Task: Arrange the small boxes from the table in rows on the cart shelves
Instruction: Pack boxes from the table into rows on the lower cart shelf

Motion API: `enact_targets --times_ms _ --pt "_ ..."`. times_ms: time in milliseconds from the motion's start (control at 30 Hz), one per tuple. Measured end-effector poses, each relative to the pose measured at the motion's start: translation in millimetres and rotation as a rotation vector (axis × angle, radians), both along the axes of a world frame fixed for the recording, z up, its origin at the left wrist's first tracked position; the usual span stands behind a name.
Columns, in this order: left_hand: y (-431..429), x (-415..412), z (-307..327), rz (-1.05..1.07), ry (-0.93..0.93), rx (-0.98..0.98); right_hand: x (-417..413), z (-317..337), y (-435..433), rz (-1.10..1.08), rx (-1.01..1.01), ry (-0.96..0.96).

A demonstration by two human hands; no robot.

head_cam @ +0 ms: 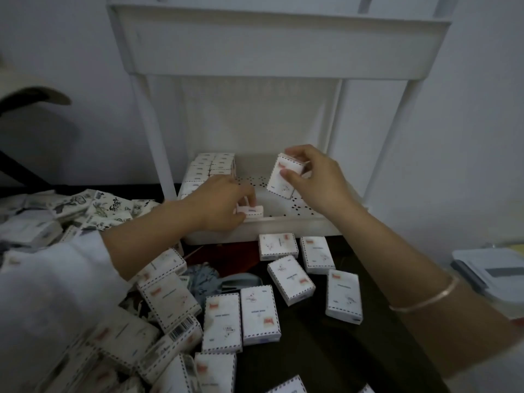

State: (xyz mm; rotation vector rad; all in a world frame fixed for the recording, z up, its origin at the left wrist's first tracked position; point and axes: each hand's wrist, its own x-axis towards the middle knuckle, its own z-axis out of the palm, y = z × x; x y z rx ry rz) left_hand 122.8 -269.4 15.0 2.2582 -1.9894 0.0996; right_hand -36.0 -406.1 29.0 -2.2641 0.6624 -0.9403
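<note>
From the head view, we see the lower shelf of the white plastic cart (283,226), its floor perforated and mostly bare. Only a short block of small white boxes (213,165) stands packed in rows at the shelf's ten o'clock corner.

Our right hand (317,177) pinches a small white cardboard box with a dashed border (285,175) between thumb and fingers. It is tilted and held above the shelf floor toward one o'clock. Our left hand (224,202) curls round a second small white box (252,211) on edge just inside the front rim at seven o'clock.

On the dark table (326,350), many loose boxes (289,279) lie flat at six o'clock, and a jumbled heap of boxes (167,293) fills eight o'clock.

We judge the task to be early: a few rows are placed, two boxes are in hand, and most are still waiting.
</note>
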Motion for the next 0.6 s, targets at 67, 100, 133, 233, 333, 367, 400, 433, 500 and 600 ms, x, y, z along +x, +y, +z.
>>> enact_targets --times_ms 67,100,133,233,333,367,400,433,500,600 --pt "3.8 0.9 0.6 -0.002 -0.017 0.002 23.8 -5.1 -7.7 0.006 -0.023 0.095" --pt "5.5 0.7 2.0 0.004 -0.044 0.004 34.0 -8.8 -8.9 0.022 -0.028 0.156" --pt "7.1 -0.2 3.7 0.011 -0.069 0.005 42.7 -12.8 -9.1 0.042 -0.036 0.216" --pt "15.0 -4.2 12.8 0.028 -0.065 -0.046 60.6 -21.5 -9.0 0.188 0.004 0.336" --pt "28.7 -8.2 23.0 0.044 0.017 -0.131 67.2 -24.4 -7.7 0.365 0.112 0.374" --pt "33.4 -9.3 25.4 0.051 0.05 -0.138 68.5 -24.4 -8.1 0.375 0.126 0.378" --pt "37.6 -10.4 27.1 0.059 0.077 -0.134 69.6 -23.8 -8.4 0.372 0.14 0.383" --pt "41.1 -11.5 28.3 0.064 0.092 -0.122 70.0 -22.8 -8.5 0.368 0.159 0.389" --pt "47.2 -14.5 29.7 0.056 0.11 -0.102 69.7 -20.6 -7.9 0.372 0.21 0.4" --pt "55.9 -23.4 31.7 0.028 0.137 -0.09 66.1 -20.3 -3.0 0.379 0.228 0.433"
